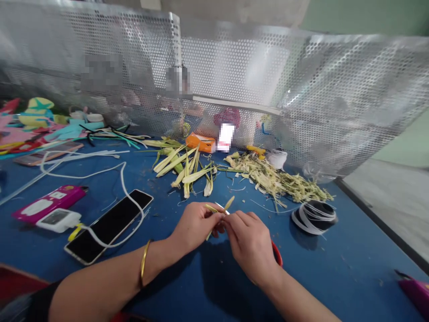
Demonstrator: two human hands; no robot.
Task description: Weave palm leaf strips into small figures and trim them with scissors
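My left hand, with a gold bangle at its wrist, pinches a thin yellow-green plant strip whose tip sticks up between the hands. My right hand meets it at the fingertips and is closed on scissors. Their red handle loop shows below the palm, and a short bright blade lies at the strip. The fingers hide the rest of the scissors. Beyond the hands lie long pale green leaves, like corn husks, and a heap of trimmed plant pieces.
A phone lies left of my arm, with a white cable and a magenta packet. At right stands a black roll with white ribbon. An orange packet rests before the perforated metal screen; people sit behind it.
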